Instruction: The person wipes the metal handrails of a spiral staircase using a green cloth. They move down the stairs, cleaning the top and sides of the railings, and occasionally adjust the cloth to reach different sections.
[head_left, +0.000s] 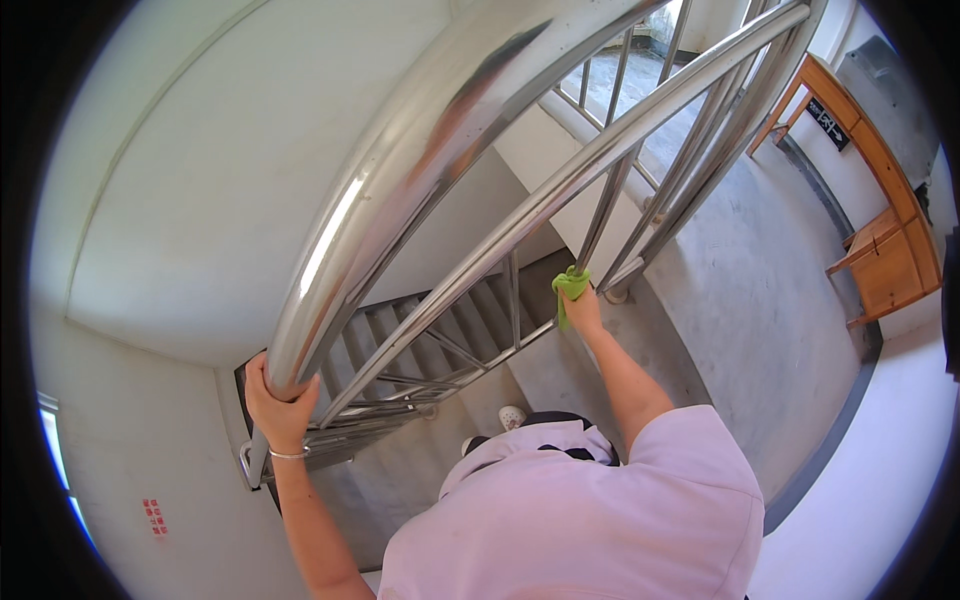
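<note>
A thick polished metal handrail (352, 217) runs from the lower left up to the top of the view. Around its lower stretch, my left hand (281, 405) is wrapped, with a thin bracelet at the wrist. My right hand (581, 304) grips a green cloth (571, 283) around the lower part of an upright metal baluster (600, 217), close to the bottom rail (540, 335). A thinner metal rail (525, 217) slants between the handrail and the bottom rail. The palm of my right hand is hidden.
Stairs (465, 322) descend beyond the railing, and concrete steps (551, 382) lie beneath me. At right, a wooden desk (889, 262) stands on the landing (757, 277) by the wall. A white wall (187, 165) bounds the left side.
</note>
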